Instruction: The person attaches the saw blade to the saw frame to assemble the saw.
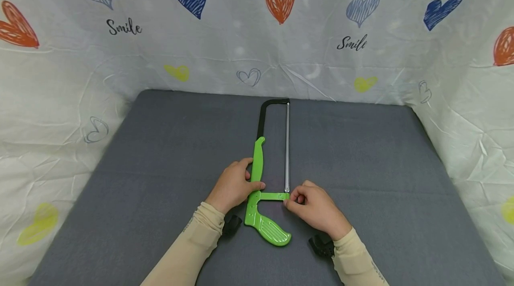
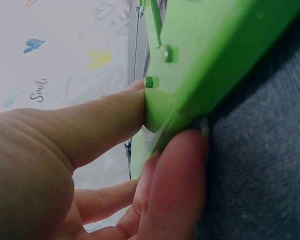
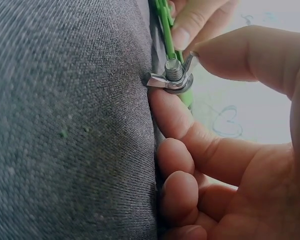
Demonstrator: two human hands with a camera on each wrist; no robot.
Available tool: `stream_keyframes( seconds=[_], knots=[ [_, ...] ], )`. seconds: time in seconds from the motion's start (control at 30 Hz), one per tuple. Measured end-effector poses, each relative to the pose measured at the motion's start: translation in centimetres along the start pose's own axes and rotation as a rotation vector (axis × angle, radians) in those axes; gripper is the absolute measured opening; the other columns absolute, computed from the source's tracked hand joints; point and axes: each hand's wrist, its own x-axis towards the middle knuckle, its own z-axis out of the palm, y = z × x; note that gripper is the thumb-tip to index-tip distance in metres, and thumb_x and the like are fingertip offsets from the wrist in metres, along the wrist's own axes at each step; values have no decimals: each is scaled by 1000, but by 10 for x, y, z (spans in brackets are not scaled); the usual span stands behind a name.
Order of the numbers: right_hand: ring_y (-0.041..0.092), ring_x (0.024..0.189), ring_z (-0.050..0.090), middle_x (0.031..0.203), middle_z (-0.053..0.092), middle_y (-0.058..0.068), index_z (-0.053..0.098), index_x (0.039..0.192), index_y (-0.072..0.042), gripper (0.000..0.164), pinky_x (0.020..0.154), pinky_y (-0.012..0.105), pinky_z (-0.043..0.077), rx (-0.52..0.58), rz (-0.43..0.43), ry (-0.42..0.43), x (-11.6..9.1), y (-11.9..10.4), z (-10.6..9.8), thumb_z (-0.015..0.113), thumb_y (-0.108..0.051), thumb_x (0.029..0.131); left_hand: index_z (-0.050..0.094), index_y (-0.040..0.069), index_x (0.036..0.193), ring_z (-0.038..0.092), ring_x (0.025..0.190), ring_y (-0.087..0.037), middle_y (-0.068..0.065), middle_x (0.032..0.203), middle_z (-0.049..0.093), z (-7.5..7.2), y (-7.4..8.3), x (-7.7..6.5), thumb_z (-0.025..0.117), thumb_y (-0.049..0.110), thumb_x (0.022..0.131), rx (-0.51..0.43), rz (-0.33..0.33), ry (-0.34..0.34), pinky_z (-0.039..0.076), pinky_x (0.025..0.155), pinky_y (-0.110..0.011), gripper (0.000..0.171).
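Note:
A hacksaw [image 1: 258, 161] with a green frame and black front bow lies flat on the grey cloth, its green handle [image 1: 275, 231] toward me. Its grey blade [image 1: 287, 147] runs along the right side. My left hand [image 1: 233, 185] grips the green frame just above the handle, thumb on top and fingers around the left side. At the blade's near end, my right hand [image 1: 317, 208] pinches a metal wing nut [image 3: 157, 80] between thumb and index finger. A threaded bolt end [image 3: 174, 69] sticks out through the nut. The other right fingers curl close to the cloth.
The grey cloth [image 1: 361, 156] covers the table around the saw. A white curtain [image 1: 225, 45] printed with hearts hangs behind and along both sides. Black wrist cameras [image 1: 321, 246] sit under both wrists, close to the cloth.

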Motion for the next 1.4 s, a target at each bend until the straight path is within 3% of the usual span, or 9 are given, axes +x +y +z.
stream_keyframes(
  seconds=[0.2,0.7,1.4],
  knots=[
    [9,67,48,82,54,-2,72,82,-22,24,62,26,42,13,2,-12,0,0,0,84,-37,96,51,5,159,58,81,-21,-9,101,61,0,0,1,91,30,90,4,-3,-3,51,66,-30,84],
    [8,69,47,84,56,-2,73,83,-22,15,65,25,42,-8,-22,-23,-1,0,-2,75,-16,97,51,5,159,57,80,-21,-8,100,61,1,0,0,91,30,90,9,-3,-6,50,65,-30,83],
    [7,71,46,88,55,-2,73,94,-15,6,67,25,43,5,-73,-65,-3,2,-7,74,-13,99,51,5,159,58,82,-21,-9,101,61,0,1,1,91,30,91,9,-12,-12,51,66,-31,83]
  ],
)
